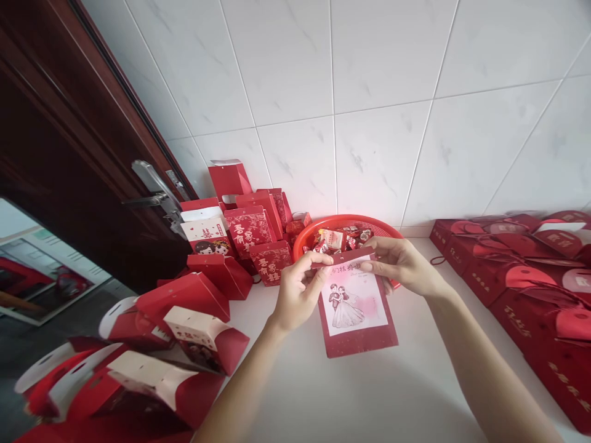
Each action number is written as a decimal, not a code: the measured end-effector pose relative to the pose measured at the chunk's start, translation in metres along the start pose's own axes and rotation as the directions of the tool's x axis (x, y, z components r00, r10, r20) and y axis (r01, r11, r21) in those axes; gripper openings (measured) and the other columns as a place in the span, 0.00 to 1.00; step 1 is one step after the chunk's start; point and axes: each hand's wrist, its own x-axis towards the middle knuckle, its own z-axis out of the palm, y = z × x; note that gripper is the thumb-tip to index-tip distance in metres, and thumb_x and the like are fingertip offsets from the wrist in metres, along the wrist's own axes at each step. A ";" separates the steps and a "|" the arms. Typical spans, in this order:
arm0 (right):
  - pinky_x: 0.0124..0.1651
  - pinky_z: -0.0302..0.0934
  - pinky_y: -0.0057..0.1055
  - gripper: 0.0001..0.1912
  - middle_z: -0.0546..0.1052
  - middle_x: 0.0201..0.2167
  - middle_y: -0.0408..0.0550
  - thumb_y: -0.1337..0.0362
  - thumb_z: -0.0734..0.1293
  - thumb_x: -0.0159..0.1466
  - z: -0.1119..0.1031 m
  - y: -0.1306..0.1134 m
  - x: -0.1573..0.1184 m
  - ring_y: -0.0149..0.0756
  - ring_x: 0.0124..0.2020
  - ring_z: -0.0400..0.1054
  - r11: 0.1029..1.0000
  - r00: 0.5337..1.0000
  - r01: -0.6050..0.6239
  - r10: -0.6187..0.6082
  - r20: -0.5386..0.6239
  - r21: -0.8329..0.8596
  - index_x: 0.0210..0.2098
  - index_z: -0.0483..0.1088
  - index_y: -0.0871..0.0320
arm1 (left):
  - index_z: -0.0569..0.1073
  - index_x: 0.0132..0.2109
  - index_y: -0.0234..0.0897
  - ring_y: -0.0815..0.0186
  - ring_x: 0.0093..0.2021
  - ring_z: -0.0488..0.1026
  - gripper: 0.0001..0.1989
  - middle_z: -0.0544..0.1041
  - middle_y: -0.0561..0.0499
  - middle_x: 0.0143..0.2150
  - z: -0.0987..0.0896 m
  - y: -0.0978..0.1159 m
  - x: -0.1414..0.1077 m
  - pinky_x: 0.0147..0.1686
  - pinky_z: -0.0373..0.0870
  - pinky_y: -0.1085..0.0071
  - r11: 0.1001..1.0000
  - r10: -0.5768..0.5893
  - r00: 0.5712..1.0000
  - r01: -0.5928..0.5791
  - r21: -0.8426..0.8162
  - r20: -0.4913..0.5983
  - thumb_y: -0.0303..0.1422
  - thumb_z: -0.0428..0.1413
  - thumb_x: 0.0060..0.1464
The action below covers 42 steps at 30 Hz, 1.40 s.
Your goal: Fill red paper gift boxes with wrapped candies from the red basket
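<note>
Both hands hold a flat red gift box [355,307] by its top edge, above the white table. Its front has a white panel with a drawn bride and groom and Chinese lettering. My left hand [300,286] pinches the top left corner between thumb and fingers. At the top right, my right hand [404,264] grips with the thumb in front and fingers behind, partly hidden. Just behind the box stands a red plastic basket [300,237] of wrapped candies [332,239], its near side partly covered by the box and hands.
Several upright red boxes [249,231] crowd the table's left back, with more folded boxes [203,338] nearer on the left. Rows of red boxes [498,277] line the right side. A tiled wall [378,154] rises behind; a dark door with a metal handle [157,191] is at left.
</note>
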 end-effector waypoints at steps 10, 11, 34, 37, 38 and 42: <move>0.16 0.60 0.23 0.24 0.71 0.12 0.40 0.41 0.66 0.67 0.001 -0.014 -0.007 0.31 0.13 0.68 0.989 0.989 -0.135 0.138 0.051 -0.052 0.33 0.66 0.58 | 0.77 0.40 0.37 0.66 0.34 0.80 0.06 0.83 0.48 0.37 0.001 0.000 0.000 0.33 0.76 0.73 0.997 0.067 0.998 -0.067 0.030 -0.010 0.34 0.58 0.62; 0.16 0.60 0.23 0.24 0.71 0.12 0.40 0.41 0.65 0.67 0.002 -0.013 -0.006 0.31 0.12 0.67 0.990 0.990 -0.132 0.134 0.040 -0.051 0.32 0.66 0.58 | 0.77 0.40 0.37 0.66 0.34 0.80 0.05 0.83 0.48 0.37 0.000 0.000 0.001 0.32 0.76 0.73 0.997 0.072 0.997 -0.072 0.028 -0.012 0.33 0.58 0.62; 0.22 0.61 0.23 0.19 0.71 0.25 0.42 0.48 0.68 0.66 -0.006 -0.013 -0.010 0.26 0.21 0.64 0.980 0.999 0.016 -0.024 -0.033 -0.199 0.36 0.72 0.60 | 0.80 0.40 0.36 0.62 0.33 0.80 0.13 0.83 0.49 0.32 0.004 0.012 0.003 0.32 0.77 0.72 0.978 -0.146 0.989 0.147 -0.148 0.014 0.42 0.61 0.59; 0.21 0.60 0.23 0.20 0.69 0.24 0.41 0.48 0.68 0.67 -0.010 -0.013 -0.014 0.25 0.21 0.63 0.971 0.999 0.047 -0.049 -0.002 -0.233 0.32 0.72 0.61 | 0.81 0.39 0.36 0.62 0.32 0.81 0.12 0.83 0.49 0.30 0.008 0.012 0.003 0.31 0.77 0.72 0.979 -0.144 0.989 0.146 -0.141 0.022 0.41 0.61 0.58; 0.20 0.58 0.23 0.21 0.68 0.22 0.41 0.48 0.68 0.67 -0.012 -0.014 -0.017 0.25 0.20 0.63 0.967 0.999 0.054 -0.054 0.005 -0.251 0.31 0.72 0.61 | 0.81 0.39 0.36 0.61 0.32 0.81 0.13 0.83 0.49 0.30 0.010 0.011 0.003 0.32 0.77 0.71 0.980 -0.144 0.989 0.146 -0.137 0.024 0.41 0.62 0.57; 0.18 0.54 0.22 0.21 0.65 0.17 0.38 0.49 0.66 0.68 -0.019 -0.031 -0.038 0.24 0.15 0.61 0.941 0.997 0.061 -0.074 -0.027 -0.332 0.28 0.70 0.60 | 0.81 0.40 0.36 0.58 0.36 0.82 0.13 0.84 0.47 0.36 0.020 0.005 0.001 0.36 0.80 0.68 0.989 -0.120 0.985 0.109 -0.096 -0.125 0.41 0.64 0.52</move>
